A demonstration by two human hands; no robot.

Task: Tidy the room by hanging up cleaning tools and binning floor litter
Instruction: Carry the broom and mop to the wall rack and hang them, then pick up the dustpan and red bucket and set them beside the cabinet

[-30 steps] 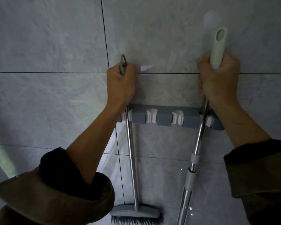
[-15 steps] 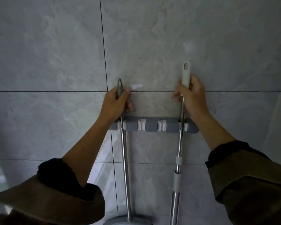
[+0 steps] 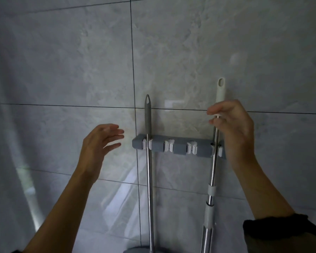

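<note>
A grey wall rack [image 3: 179, 149] with white clips is fixed to the tiled wall. The broom handle [image 3: 148, 123], grey grip over a steel pole, sits in the leftmost clip. The mop handle [image 3: 220, 92], white grip over a steel pole, sits in the rightmost clip. My left hand [image 3: 98, 143] hovers open to the left of the rack, clear of the broom. My right hand [image 3: 235, 132] is at the mop handle just above the rack. Its relaxed fingers lie loosely across the pole in front of it.
Two white clips in the middle of the rack hold nothing. The edge of the grey broom head [image 3: 135, 250] shows at the bottom of the frame. A pale curtain-like surface [image 3: 11, 161] hangs along the left side. The floor is out of view.
My left hand has let go of the broom handle and drawn back to the left. My right hand has loosened its grip on the mop handle. Both tools stay in their clips.
</note>
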